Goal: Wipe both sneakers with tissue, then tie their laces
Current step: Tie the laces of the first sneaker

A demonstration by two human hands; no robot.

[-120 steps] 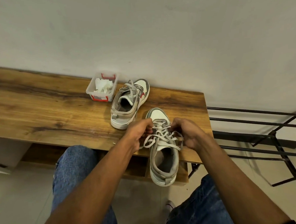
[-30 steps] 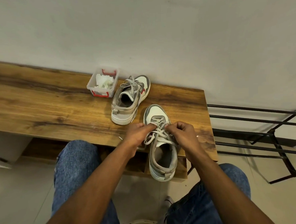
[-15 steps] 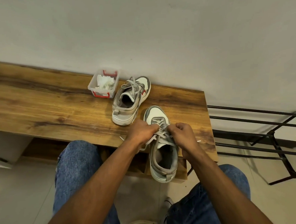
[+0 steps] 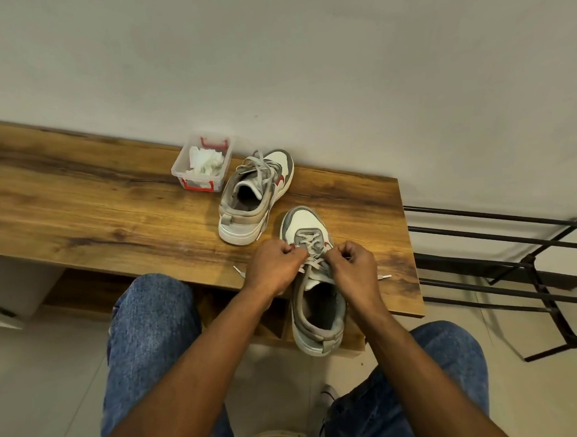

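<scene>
We reached both forearms toward twelve o'clock, our left hand [image 4: 274, 266] and right hand [image 4: 355, 265] side by side, knuckles up, fingers curled, each pinching lace.

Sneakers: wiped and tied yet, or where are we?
Wiping looks done: crumpled tissue sits in the clear bin. In hand: left hand and right hand each grip the near sneaker's laces. Left: far sneaker, laces loose.

Prob. a home entryway: low wooden bench [image 4: 111, 209] w/ sneakers on it against a plain wall [image 4: 304, 65], black metal shoe rack [image 4: 519, 255] beside, tiled floor [image 4: 37, 385].
</scene>
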